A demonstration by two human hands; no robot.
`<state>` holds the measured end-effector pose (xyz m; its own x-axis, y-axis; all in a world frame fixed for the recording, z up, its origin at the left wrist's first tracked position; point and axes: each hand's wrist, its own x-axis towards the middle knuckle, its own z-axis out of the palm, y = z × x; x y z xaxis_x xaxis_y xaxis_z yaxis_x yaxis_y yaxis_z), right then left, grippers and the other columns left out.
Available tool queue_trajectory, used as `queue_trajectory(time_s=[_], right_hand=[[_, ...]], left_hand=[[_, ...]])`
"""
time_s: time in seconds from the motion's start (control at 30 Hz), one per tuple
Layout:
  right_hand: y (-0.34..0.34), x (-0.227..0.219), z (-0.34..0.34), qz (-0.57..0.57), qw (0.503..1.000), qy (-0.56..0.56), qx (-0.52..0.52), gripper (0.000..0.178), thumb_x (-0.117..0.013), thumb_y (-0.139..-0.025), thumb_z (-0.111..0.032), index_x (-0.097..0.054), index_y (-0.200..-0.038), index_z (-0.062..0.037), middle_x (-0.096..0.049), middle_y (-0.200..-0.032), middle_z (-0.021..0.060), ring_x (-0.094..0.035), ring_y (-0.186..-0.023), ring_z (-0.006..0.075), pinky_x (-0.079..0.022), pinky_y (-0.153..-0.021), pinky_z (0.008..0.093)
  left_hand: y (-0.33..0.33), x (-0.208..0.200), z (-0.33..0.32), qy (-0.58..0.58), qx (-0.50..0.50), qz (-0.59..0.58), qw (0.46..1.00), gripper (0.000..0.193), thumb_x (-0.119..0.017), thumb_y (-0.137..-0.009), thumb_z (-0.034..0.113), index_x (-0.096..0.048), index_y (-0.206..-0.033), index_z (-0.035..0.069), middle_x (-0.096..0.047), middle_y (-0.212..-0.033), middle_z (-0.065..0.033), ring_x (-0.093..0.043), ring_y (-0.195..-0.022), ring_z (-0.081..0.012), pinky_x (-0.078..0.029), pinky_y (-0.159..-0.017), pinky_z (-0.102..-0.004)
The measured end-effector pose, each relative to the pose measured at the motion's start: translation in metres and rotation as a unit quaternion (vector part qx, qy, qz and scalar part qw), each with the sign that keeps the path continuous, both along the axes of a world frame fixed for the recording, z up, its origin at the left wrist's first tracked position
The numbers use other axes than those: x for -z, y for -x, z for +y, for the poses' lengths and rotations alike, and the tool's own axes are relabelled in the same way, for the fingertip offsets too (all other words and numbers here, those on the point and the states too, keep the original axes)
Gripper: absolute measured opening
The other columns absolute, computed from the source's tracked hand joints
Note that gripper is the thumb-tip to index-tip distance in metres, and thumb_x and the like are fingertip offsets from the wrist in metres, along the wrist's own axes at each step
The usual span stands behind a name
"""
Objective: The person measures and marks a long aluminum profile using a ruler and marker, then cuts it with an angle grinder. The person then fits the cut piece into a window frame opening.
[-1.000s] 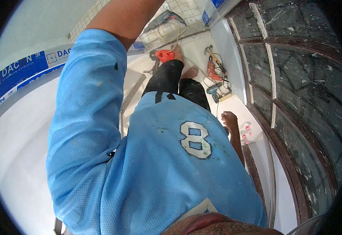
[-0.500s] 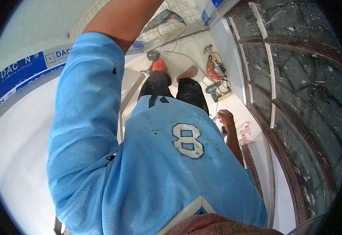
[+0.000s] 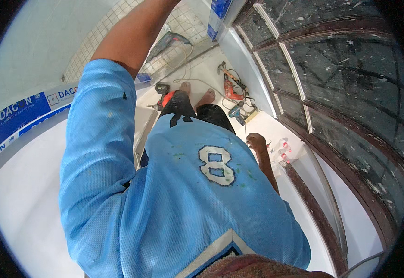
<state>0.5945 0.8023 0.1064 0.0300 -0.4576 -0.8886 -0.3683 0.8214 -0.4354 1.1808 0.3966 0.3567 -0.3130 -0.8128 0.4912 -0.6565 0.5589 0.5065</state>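
My left forearm (image 3: 128, 44) reaches up past the top edge, so the left hand and anything in it are out of view. Down by my right side, my right hand (image 3: 257, 141) has its fingers curled in; what they hold, if anything, is too small to make out. Nearest to it on the white surface lies a teal power tool (image 3: 237, 112) with its cord. Beyond that are a red corded drill (image 3: 232, 90) and a hammer (image 3: 222, 68). A red and black cordless tool (image 3: 164, 98) sits beside my bare feet.
A dark paned frame (image 3: 350, 69) with paint specks rises at the right. A larger grey-green power tool (image 3: 167, 44) lies on the tiled floor (image 3: 123, 28) ahead, its pale cord trailing. Blue-and-white film (image 3: 21, 118) covers a frame at the left. Small red-and-clear items (image 3: 285, 150) lie near my right hand.
The view has shifted, so the floor tools appear further left and more of the paned frame shows. My left forearm still reaches upward; my right hand stays low, its fingers curled.
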Motion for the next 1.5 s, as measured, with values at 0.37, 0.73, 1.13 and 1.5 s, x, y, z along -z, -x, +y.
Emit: queue_trajectory(time_s=[0.37,0.73,1.13,1.5], right_hand=[[0.008,0.039,0.066,0.034,0.999,-0.022,-0.026,0.032,-0.074,-0.097,-0.029,-0.077,-0.116,-0.0031,-0.079,-0.099,0.0098,-0.075,-0.089,0.0235,-0.060,-0.073,0.0364],[-0.072,-0.035,0.032,0.090,0.994,0.000,-0.061,0.034,-0.074,-0.098,-0.030,-0.076,-0.118,-0.0029,-0.078,-0.104,0.0115,-0.074,-0.095,0.0255,-0.058,-0.078,0.0377],[-0.096,-0.037,0.039,0.101,0.992,-0.004,-0.069,0.036,-0.074,-0.098,-0.030,-0.075,-0.121,-0.0027,-0.077,-0.109,0.0134,-0.072,-0.100,0.0278,-0.057,-0.084,0.0391],[-0.103,-0.037,0.047,0.103,0.992,-0.010,-0.068,0.039,-0.073,-0.098,-0.031,-0.074,-0.124,-0.0025,-0.076,-0.114,0.0151,-0.070,-0.106,0.0298,-0.055,-0.089,0.0405]], left_hand=[[0.000,-0.001,-0.006,-0.057,0.008,0.044,0.997,0.113,-0.072,-0.092,0.002,0.002,-0.177,0.017,-0.060,-0.144,-0.0362,-0.059,-0.134,-0.0516,-0.048,-0.116,-0.0512],[-0.024,0.005,-0.016,-0.068,0.018,0.017,0.997,0.105,-0.067,-0.090,0.005,-0.011,-0.177,0.021,-0.068,-0.123,-0.0340,-0.067,-0.116,-0.0512,-0.053,-0.107,-0.0530],[-0.027,-0.003,-0.012,-0.064,0.001,0.014,0.998,0.101,-0.064,-0.089,0.004,-0.018,-0.176,0.025,-0.069,-0.116,-0.0330,-0.068,-0.109,-0.0515,-0.055,-0.101,-0.0552],[-0.027,-0.009,-0.012,-0.075,0.013,0.015,0.997,0.102,-0.062,-0.089,0.002,-0.015,-0.177,0.024,-0.069,-0.115,-0.0348,-0.068,-0.109,-0.0525,-0.055,-0.101,-0.0550]])
